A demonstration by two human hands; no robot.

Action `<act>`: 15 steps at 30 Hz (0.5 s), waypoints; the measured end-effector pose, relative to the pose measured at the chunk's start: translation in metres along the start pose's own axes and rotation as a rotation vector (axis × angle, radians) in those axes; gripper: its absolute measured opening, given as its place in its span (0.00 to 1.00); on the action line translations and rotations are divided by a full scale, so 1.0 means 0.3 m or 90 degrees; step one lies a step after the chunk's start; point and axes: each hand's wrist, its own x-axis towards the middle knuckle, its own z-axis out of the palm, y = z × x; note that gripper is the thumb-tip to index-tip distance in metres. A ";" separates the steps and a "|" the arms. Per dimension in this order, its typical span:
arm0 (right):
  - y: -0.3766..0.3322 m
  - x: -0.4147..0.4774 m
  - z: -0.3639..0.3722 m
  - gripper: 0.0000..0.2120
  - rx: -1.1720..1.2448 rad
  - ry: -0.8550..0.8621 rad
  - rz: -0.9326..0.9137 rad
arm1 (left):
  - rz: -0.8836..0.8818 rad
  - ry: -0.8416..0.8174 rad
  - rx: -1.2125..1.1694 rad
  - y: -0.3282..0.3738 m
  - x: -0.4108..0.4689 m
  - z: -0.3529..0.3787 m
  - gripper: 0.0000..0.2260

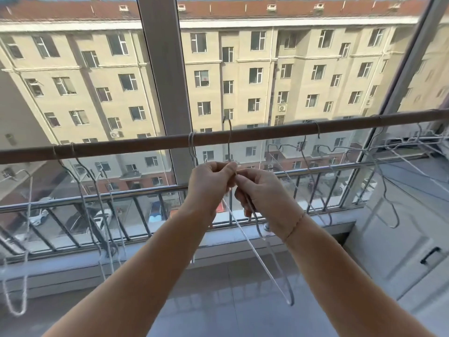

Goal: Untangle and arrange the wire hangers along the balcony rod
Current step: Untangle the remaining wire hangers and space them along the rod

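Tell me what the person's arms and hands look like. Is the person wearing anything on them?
Both arms are bare, with no sleeves showing and no gloves. The left hand wears nothing that I can see. The right hand has one thing near it: a thin beaded bracelet looped around the wrist. I can see no watch, and no rings show from this angle.

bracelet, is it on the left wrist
No, the bracelet sits on the right wrist, below the right hand pinching the hanger; the left wrist is bare.
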 end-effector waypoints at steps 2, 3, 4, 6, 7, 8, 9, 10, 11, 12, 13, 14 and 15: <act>0.017 0.041 0.034 0.12 -0.022 0.005 0.009 | -0.017 0.026 0.008 -0.013 0.027 -0.013 0.07; 0.029 0.057 0.048 0.13 -0.032 0.008 0.020 | -0.028 0.033 0.005 -0.023 0.036 -0.018 0.08; 0.042 0.070 0.060 0.13 -0.038 0.011 0.034 | -0.038 0.037 0.001 -0.033 0.040 -0.023 0.08; 0.065 0.084 0.077 0.12 -0.045 0.014 0.064 | -0.046 0.042 0.006 -0.053 0.038 -0.030 0.07; 0.073 0.084 0.083 0.11 -0.049 0.012 0.075 | -0.041 0.047 0.014 -0.060 0.035 -0.031 0.05; 0.078 0.082 0.087 0.10 -0.054 0.009 0.084 | -0.033 0.057 0.022 -0.065 0.033 -0.032 0.03; 0.082 0.079 0.089 0.09 -0.058 0.005 0.092 | -0.024 0.072 0.031 -0.066 0.029 -0.034 0.04; 0.084 0.074 0.087 0.08 -0.066 0.002 0.096 | -0.012 0.092 0.042 -0.065 0.028 -0.035 0.06; 0.085 0.068 0.084 0.08 -0.080 0.003 0.096 | 0.005 0.112 0.057 -0.061 0.027 -0.037 0.08; 0.086 0.061 0.077 0.08 -0.109 0.007 0.091 | 0.029 0.130 0.078 -0.058 0.026 -0.039 0.09; 0.084 0.052 0.067 0.08 -0.156 0.016 0.080 | 0.054 0.139 0.101 -0.050 0.021 -0.039 0.11; 0.079 0.039 0.052 0.08 -0.213 0.029 0.064 | 0.082 0.142 0.120 -0.039 0.011 -0.036 0.12; 0.071 0.023 0.034 0.08 -0.266 0.046 0.038 | 0.116 0.138 0.132 -0.024 -0.002 -0.028 0.13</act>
